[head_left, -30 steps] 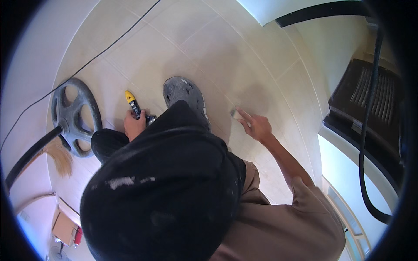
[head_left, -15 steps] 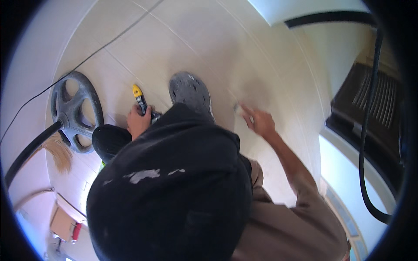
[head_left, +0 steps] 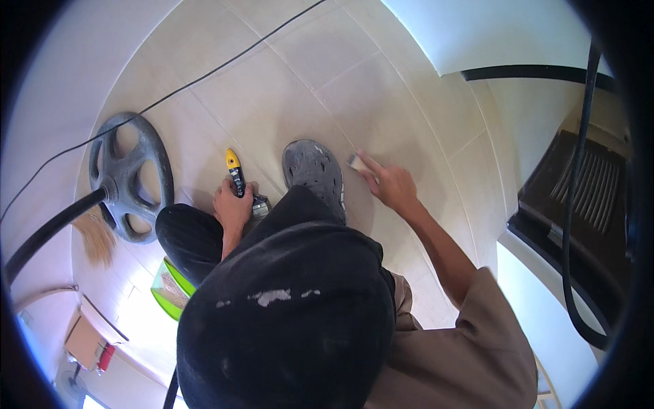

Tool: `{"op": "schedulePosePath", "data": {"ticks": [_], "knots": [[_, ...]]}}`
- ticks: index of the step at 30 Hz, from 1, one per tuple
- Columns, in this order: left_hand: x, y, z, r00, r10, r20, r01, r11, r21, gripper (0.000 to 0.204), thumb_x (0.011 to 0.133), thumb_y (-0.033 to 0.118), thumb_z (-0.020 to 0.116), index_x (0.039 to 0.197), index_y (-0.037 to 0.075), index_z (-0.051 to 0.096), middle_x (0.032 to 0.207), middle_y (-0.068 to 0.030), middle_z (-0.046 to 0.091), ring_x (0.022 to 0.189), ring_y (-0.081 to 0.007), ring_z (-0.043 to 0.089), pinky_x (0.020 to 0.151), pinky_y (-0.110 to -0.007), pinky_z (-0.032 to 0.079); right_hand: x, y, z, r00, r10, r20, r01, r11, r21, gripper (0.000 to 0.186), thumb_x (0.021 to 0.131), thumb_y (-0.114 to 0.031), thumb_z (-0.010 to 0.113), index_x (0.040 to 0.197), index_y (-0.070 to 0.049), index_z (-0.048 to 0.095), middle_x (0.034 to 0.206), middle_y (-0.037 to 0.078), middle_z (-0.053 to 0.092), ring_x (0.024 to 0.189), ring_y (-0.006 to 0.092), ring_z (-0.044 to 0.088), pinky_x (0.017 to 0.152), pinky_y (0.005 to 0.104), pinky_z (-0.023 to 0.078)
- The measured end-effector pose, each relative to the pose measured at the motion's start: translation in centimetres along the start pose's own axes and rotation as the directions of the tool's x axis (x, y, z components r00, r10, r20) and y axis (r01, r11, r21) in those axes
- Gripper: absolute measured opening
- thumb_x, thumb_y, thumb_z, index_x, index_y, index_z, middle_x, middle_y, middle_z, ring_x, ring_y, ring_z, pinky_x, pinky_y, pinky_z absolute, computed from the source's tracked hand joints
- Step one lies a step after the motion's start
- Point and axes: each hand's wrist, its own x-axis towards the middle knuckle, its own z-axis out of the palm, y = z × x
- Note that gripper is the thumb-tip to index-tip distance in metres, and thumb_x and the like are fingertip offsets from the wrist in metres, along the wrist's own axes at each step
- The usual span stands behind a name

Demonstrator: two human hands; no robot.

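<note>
On the left, my left hand (head_left: 233, 204) is closed around a tool with a yellow-and-black handle (head_left: 234, 167). The tool's broad grey head (head_left: 260, 206) sticks out beside my fingers, close to the floor; its exact kind cannot be told. My right hand (head_left: 394, 185) pinches a small flat pale piece with a grey edge (head_left: 355, 161), just right of my grey clog (head_left: 313, 170). That piece is at or near the tiled floor (head_left: 354, 88); contact cannot be made out.
A grey wheel-shaped base with a black pole (head_left: 133, 180) stands at the left. A thin cable (head_left: 204, 76) crosses above it. Straw bristles (head_left: 95, 238) and a green-edged dustpan-like container (head_left: 172, 290) lie lower left. A dark ribbed unit (head_left: 579, 184) and hanging black cable (head_left: 569, 273) are right.
My view has shifted, so the scene sits lower and more of the green-edged container shows. My right hand has come nearer the clog with the pale piece. My left hand keeps its hold.
</note>
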Motion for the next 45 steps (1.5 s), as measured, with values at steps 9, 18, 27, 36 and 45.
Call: {"op": "schedulePosePath", "data": {"ticks": [9,18,27,36,45], "knots": [[-0.8,0.4,-1.2,0.997,-0.069,0.04,0.069,0.998,0.001,0.052,0.084,0.046,0.074,0.122,0.012,0.062,0.113,-0.0164,0.065,0.111,-0.0397,0.062,0.092,-0.057,0.048,1.4,-1.5,-2.2,0.987,0.042,0.157,-0.044,0.999,0.008,0.047,0.101,-0.044,0.059,0.145,-0.028,0.058,0.073,0.018,0.067,0.07,0.0393,0.068,0.062,0.0532,0.052],[-1.1,-0.2,-0.9,0.996,-0.036,0.081,0.042,0.996,-0.075,0.049,0.084,0.045,0.074,0.118,0.01,0.064,0.113,-0.0165,0.065,0.113,-0.0411,0.06,0.095,-0.056,0.047,12.2,-5.5,-1.4,0.995,-0.062,-0.075,0.071,0.989,0.129,0.045,0.103,-0.041,0.055,0.14,-0.017,0.062,0.078,0.022,0.068,0.075,0.0437,0.068,0.07,0.0553,0.052],[-0.6,1.0,-1.1,0.998,-0.053,0.027,0.054,0.997,-0.056,0.049,0.084,0.043,0.073,0.119,0.011,0.063,0.113,-0.0154,0.065,0.117,-0.0387,0.058,0.095,-0.057,0.047,13.1,-5.3,-1.2,0.988,-0.082,-0.132,0.092,0.994,0.064,0.044,0.102,-0.04,0.06,0.142,-0.021,0.063,0.071,0.021,0.065,0.066,0.0428,0.064,0.064,0.0511,0.052],[-1.2,2.0,-1.7,0.997,-0.052,0.059,0.058,0.994,-0.093,0.048,0.082,0.044,0.074,0.115,0.01,0.062,0.112,-0.0151,0.064,0.118,-0.0395,0.057,0.094,-0.06,0.046,12.5,-4.8,-1.2,0.995,-0.057,-0.08,0.069,0.986,0.152,0.044,0.103,-0.038,0.057,0.14,-0.016,0.063,0.078,0.02,0.069,0.072,0.0413,0.068,0.065,0.0536,0.053],[-1.4,1.3,-1.8,0.992,-0.056,0.11,0.065,0.994,-0.087,0.052,0.083,0.044,0.074,0.121,0.01,0.062,0.112,-0.0145,0.066,0.114,-0.0382,0.06,0.094,-0.058,0.046,21.9,-8.0,-1.0,0.961,-0.15,-0.233,0.166,0.985,0.052,0.044,0.103,-0.04,0.056,0.139,-0.016,0.064,0.08,0.02,0.071,0.074,0.0409,0.069,0.068,0.0534,0.054]]}}
